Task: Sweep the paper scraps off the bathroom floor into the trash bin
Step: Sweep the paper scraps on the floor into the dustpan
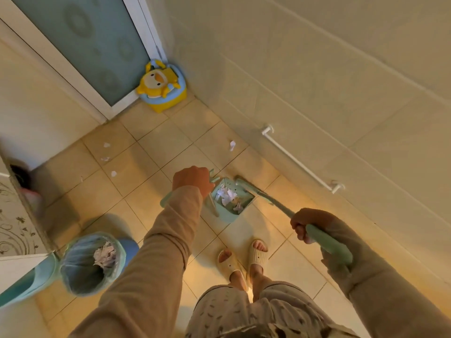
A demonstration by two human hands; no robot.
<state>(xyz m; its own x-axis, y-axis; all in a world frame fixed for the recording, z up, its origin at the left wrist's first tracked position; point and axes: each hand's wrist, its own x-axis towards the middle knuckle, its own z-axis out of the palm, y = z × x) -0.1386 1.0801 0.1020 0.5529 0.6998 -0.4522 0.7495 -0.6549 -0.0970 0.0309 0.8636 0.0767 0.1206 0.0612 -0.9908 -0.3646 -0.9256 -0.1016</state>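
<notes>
My left hand (191, 178) grips the upright handle of a mint-green dustpan (230, 202) that rests on the tiled floor and holds crumpled white paper. My right hand (306, 224) is closed around the mint-green broom handle (327, 240); the broom head (244, 183) lies at the dustpan's far edge. Loose paper scraps lie on the tiles: one near the right wall (232, 145) and several to the left (106, 158). The trash bin (91, 263), lined with a bluish bag, stands at the lower left with paper inside.
A yellow duck potty (162, 85) sits in the far corner by the frosted door (80, 42). A white rail (300, 162) runs along the right wall. A cabinet (17, 225) stands at the left. My slippered feet (244, 259) are just behind the dustpan.
</notes>
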